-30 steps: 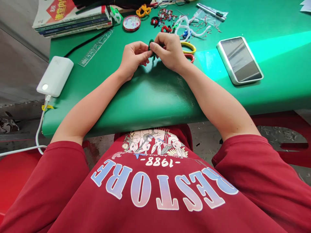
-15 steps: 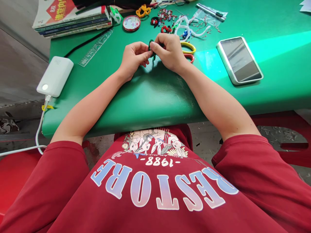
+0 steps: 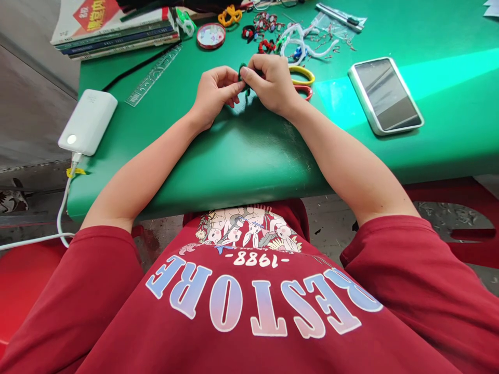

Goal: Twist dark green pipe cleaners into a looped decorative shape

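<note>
Between my two hands is a dark green pipe cleaner (image 3: 242, 69), bent, with a short curl hanging below the fingertips. My left hand (image 3: 216, 93) pinches it from the left between thumb and fingers. My right hand (image 3: 272, 83) grips it from the right, thumb laid over it. Fingers hide most of its shape. Just behind my right hand lie scissors with one yellow and one red handle loop (image 3: 302, 75); their blades are hidden. White pipe cleaners (image 3: 292, 41) and a red fuzzy piece (image 3: 267, 47) lie beyond my hands.
A phone (image 3: 385, 96) lies on the green table at right. At left are a white power bank (image 3: 88, 122) with a cable, a clear ruler (image 3: 154, 75) and stacked books (image 3: 117, 31). A round tin (image 3: 211, 36), an orange pipe-cleaner shape (image 3: 230, 16) and small wire bits lie at the back.
Both hands keep nearly the same place and the same pinch on the green pipe cleaner. The view has shifted only very slightly.
</note>
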Available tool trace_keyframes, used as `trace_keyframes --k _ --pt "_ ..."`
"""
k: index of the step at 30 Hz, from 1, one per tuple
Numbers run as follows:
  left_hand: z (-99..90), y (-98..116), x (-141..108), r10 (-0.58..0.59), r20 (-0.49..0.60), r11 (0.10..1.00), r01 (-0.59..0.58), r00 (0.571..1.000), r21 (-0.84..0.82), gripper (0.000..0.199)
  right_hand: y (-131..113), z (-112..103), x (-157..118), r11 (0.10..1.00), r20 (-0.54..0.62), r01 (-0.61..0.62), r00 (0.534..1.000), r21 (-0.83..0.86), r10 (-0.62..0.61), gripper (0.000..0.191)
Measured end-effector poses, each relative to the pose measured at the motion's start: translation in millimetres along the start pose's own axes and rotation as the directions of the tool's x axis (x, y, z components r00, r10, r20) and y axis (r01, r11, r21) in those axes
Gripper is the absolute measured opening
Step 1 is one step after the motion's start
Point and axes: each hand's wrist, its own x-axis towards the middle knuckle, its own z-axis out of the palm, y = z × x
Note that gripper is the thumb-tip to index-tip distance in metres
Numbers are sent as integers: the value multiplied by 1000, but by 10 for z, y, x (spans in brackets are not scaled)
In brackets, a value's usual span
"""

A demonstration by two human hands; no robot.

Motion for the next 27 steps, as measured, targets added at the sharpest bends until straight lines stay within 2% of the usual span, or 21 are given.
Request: trace_keyframes --k 4,12,18,27 --pt "-9 -37 7 21 4 1000 -21 1000 10 77 -39 -16 -10 1000 7 -13 1000 -23 14 72" --pt "8 32 -25 3 8 1000 -3 1000 -6 87 -85 -45 -10 999 56 -32 998 -10 33 75" --pt "25 74 -40 -4 -6 1000 4 1000 -15 86 -112 -66 -29 999 59 -21 998 -37 23 80" --pt "-13 -47 3 30 26 1000 -29 999 -11 78 -100 -54 -19 999 54 -27 998 -25 28 72"
